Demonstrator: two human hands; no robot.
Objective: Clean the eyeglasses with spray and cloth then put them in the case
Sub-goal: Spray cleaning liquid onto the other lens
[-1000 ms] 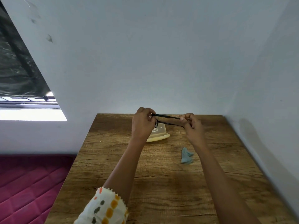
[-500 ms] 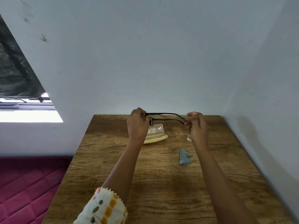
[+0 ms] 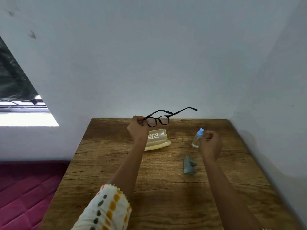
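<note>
Black-framed eyeglasses (image 3: 163, 117) hang in the air above the table's far edge, both temples unfolded. My left hand (image 3: 137, 129) pinches them at the left hinge. An open cream case (image 3: 159, 140) lies on the wooden table (image 3: 166, 188) just below and behind that hand. A small clear spray bottle (image 3: 197, 138) with a blue cap stands to the right of the case. My right hand (image 3: 210, 143) hovers just right of the bottle with its fingers curled and nothing in them. A crumpled grey-blue cloth (image 3: 189, 165) lies in front of the bottle.
White walls close the table in at the back and on the right. A window (image 3: 20, 97) sits at the left. A dark red quilted mattress (image 3: 25, 193) lies beside the table's left edge.
My right hand has let go of the glasses and dropped down beside the spray bottle. The left hand now holds the glasses alone, turned so both temples point right.
</note>
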